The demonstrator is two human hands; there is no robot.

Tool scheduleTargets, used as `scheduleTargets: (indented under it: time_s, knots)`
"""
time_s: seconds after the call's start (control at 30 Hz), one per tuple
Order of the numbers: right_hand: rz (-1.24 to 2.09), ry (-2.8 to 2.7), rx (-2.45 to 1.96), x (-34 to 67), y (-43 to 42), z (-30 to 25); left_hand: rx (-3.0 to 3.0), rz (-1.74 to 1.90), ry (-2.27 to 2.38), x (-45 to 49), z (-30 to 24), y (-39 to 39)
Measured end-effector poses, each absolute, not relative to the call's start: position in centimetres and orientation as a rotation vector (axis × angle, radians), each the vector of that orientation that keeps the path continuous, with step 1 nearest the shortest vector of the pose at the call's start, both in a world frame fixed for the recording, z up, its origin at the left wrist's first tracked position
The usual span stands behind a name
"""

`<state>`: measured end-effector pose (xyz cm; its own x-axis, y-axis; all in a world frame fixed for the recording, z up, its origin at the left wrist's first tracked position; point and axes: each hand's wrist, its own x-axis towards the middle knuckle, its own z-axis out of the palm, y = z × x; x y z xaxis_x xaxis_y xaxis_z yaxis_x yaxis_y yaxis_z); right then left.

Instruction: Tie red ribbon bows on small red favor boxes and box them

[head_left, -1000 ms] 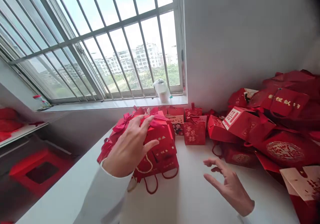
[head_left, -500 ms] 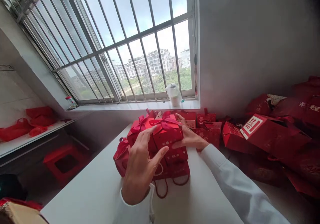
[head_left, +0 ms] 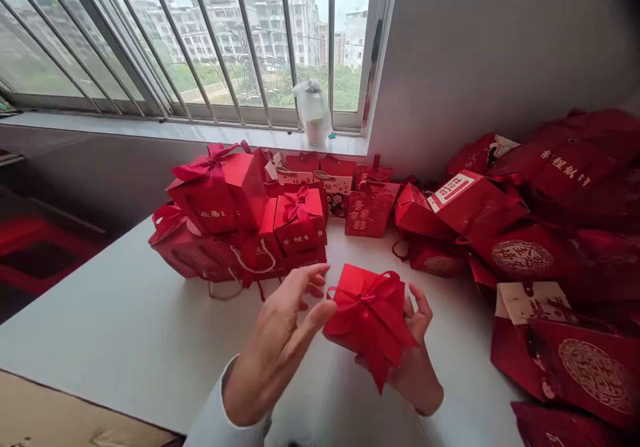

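"What looks biggest from where you're standing?"

"That barred window (head_left: 230,50) at the far side, easily. Then the white table (head_left: 115,334), which runs across the middle and over to the near left"

"And all that red on the right?"

"A heap of red gift bags (head_left: 575,234), far right down to near right, several printed with pale or gold characters. Smaller than that is the stack of red gift boxes and bags (head_left: 225,197) on the left part of the table, with a ribbon-tied box on top. Smaller again, a row of little paper bags (head_left: 370,212) by the far wall, between stack and heap"

"How about the hands?"

"Left hand (head_left: 273,347) comes in from the near side, thumb and fingers spread wide, tips right by the left edge of a box; I can't tell if they touch it. Right hand (head_left: 420,370) has its fingers curled round that box from the right and below"

"Which box exactly?"

"A small red gift box (head_left: 354,280), held over the near middle of the table, tilted so its top shows. Smallest of all is its red ribbon bow (head_left: 367,305), one tail hanging towards us"
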<state>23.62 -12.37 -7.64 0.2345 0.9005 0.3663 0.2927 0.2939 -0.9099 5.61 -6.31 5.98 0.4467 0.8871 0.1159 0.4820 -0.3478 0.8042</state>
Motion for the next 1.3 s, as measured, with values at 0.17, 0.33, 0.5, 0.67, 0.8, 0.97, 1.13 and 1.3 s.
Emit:
scheduleTargets:
  time_s: [0.17,0.33,0.5,0.67,0.8,0.97,1.13,1.3]
  knots:
    - [0.775,-1.367,-1.287,23.9,-16.7,-10.8,1.888,0.454,1.145,6.3,0.6,-7.8]
    - [0.969,-1.157,-1.169,27.1,-17.0,-7.8,1.936,0.468,1.16,6.6,0.5,-8.4]
    - [0.913,-1.15,-1.367,27.8,-13.8,-4.1,2.062,0.447,1.184,6.9,0.9,-8.5]
    - [0.883,-1.365,-1.512,26.5,-11.5,-2.1,2.276,0.567,1.232,7.8,-0.4,-8.8]
    - [0.86,-1.303,-1.579,26.0,-12.4,-2.2,2.403,0.77,1.318,8.1,-1.6,-8.7]
    - [0.767,-1.293,-1.646,25.6,-14.3,-2.1,2.312,0.768,1.348,7.9,-1.5,-8.8]
    - [0.528,-1.406,-1.712,25.1,-14.9,-1.9,2.094,0.683,1.355,8.0,-0.9,-8.9]
    - [0.369,-1.419,-1.727,24.6,-15.3,-2.7,2.015,0.729,1.392,8.1,-1.6,-8.9]
